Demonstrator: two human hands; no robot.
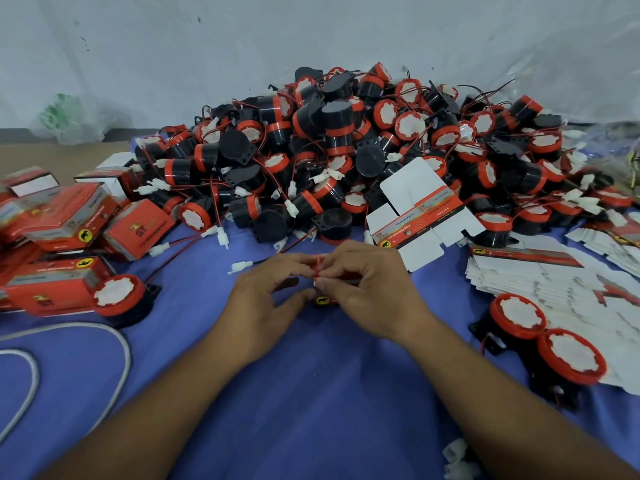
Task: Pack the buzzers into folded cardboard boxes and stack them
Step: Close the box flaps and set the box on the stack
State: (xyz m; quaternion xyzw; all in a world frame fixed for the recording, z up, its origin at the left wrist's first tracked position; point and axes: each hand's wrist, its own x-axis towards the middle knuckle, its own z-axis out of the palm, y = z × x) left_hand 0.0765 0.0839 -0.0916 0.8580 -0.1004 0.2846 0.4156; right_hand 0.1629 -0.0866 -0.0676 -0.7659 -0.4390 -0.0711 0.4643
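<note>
Head view: two bare forearms reach from the near edge over a blue cloth (311,393) toward a far heap of buzzers (346,143).
Hands: the left hand (266,296) and right hand (370,292) meet at centre with fingertips curled inward. Both pinch one small cardboard box (318,268) between them.
Box in work: red printed card with a round yellow emblem on its near face. Fingers hide most of it, so whether a buzzer is inside cannot be told. The two-handed pinch probably serves to fold or tuck a flap.
Heap: short black plastic cylinders with red rims and white jagged-edged faces. They trail thin red and black wires ending in white plugs, tangled together just beyond the hands.
Spare pieces: one loose buzzer (117,296) sits at near left and a pair of buzzers (519,315) at near right, faces up, likely next to pack.
Finished work: glossy red packed boxes (69,220) lie jumbled at left, not yet neatly stacked.
Card stock: an unfolded blank (415,202), white inside, leans on the heap. Flat blanks (540,282) fan out at right, handy for the right hand.
Cable: a white cable (121,344) loops at near left.
</note>
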